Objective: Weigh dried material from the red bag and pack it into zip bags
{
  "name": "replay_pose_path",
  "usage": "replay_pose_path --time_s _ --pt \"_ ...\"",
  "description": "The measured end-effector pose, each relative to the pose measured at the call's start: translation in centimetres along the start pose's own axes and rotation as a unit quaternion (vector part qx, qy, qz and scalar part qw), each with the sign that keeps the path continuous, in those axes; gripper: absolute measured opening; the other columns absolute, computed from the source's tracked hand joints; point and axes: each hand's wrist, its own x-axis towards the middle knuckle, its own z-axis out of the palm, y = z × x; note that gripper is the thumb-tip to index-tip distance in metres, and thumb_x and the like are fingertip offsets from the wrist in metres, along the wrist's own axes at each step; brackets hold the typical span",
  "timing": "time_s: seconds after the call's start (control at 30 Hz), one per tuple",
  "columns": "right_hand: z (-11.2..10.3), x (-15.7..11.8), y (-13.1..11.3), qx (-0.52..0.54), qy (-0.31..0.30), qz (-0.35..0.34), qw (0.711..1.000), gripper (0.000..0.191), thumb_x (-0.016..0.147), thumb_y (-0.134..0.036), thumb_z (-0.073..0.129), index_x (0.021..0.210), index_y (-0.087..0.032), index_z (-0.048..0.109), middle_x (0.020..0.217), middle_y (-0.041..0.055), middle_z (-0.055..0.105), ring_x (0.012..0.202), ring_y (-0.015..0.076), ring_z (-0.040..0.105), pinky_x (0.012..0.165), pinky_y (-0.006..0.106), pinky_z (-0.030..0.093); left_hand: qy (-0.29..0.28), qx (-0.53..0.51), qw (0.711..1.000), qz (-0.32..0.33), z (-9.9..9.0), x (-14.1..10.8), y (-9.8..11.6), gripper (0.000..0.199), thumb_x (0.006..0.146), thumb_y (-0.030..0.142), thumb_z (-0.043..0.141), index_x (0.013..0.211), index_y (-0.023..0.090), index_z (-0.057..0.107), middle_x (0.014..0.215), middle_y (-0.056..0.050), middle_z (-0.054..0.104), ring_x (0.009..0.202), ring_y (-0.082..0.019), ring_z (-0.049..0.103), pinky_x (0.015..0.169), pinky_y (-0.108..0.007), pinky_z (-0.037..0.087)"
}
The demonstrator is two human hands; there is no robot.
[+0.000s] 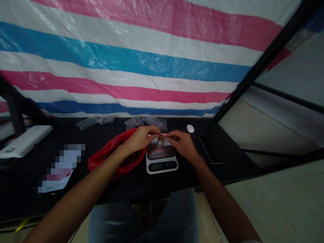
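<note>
Over the scale (161, 154), both hands (140, 136) (182, 143) seemingly pinch a silvery cup (160, 142) of brown bits (161, 137).

On our tabletop (182, 181) we see a red bag (97, 161), scale (161, 155), clear bags (154, 121), dark device (211, 150), white oval piece (190, 128).

A plastic sheet (141, 57) striped in pink, white and two blues hangs like a wall from 10 to 2 o'clock, its surface creased and shiny. A black post (272, 54) slants along its edge at 2 o'clock, and a thinner bar (288, 96) runs off it towards 3 o'clock. Another dark post (15, 114) stands at 9 o'clock. The black bench (187, 177) stretches below the sheet, its far edge close to the sheet's foot. Pale floor (286, 199) shows at 4 o'clock. The light is dim, with soft glare at 11 o'clock.
</note>
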Motion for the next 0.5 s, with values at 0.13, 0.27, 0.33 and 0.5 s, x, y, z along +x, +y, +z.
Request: replay_pose_path --time_s 0.13,0.27,0.33,0.5 --pt "0.11 -0.15 -0.27 -0.026 -0.001 -0.011 1.000 0.009 0.086 -0.022 0.075 0.092 -0.022 0.082 0.094 0.0064 0.082 0.075 0.0180 0.071 0.067 0.029 0.056 0.000 -0.016 1.000 -0.006 0.00 -0.13 0.06 0.013 0.092 0.018 0.064 0.098 0.017 0.076 0.099 -0.005 0.081 0.093 -0.019 0.075 0.086 -0.030 0.056" --pt "0.28 -0.33 0.05 -0.023 -0.001 -0.013 1.000 0.011 0.087 -0.021 0.073 0.094 -0.021 0.081 0.097 0.0065 0.082 0.081 0.0189 0.073 0.071 0.029 0.056 0.007 -0.028 1.000 -0.008 0.07 -0.23 -0.18 0.015 0.093 0.021 0.064 0.099 0.017 0.076 0.100 -0.006 0.082 0.095 -0.020 0.075 0.090 -0.032 0.057" --pt "0.33 -0.37 0.15 -0.013 -0.003 -0.013 1.000 0.012 0.088 -0.022 0.072 0.096 -0.022 0.081 0.099 0.0066 0.082 0.085 0.0201 0.074 0.075 0.031 0.057 0.013 -0.033 0.999 -0.009 0.10 -0.28 -0.28 0.015 0.093 0.023 0.064 0.100 0.017 0.076 0.101 -0.006 0.082 0.096 -0.020 0.075 0.089 -0.032 0.058" --pt "0.48 -0.29 -0.10 0.026 -0.004 -0.007 1.000 0.013 0.088 -0.024 0.072 0.096 -0.023 0.082 0.102 0.0069 0.082 0.094 0.0225 0.075 0.084 0.034 0.059 0.016 -0.039 0.999 -0.016 0.06 -0.35 -0.27 0.019 0.094 0.028 0.063 0.102 0.017 0.076 0.102 -0.007 0.082 0.096 -0.021 0.075 0.090 -0.033 0.058"
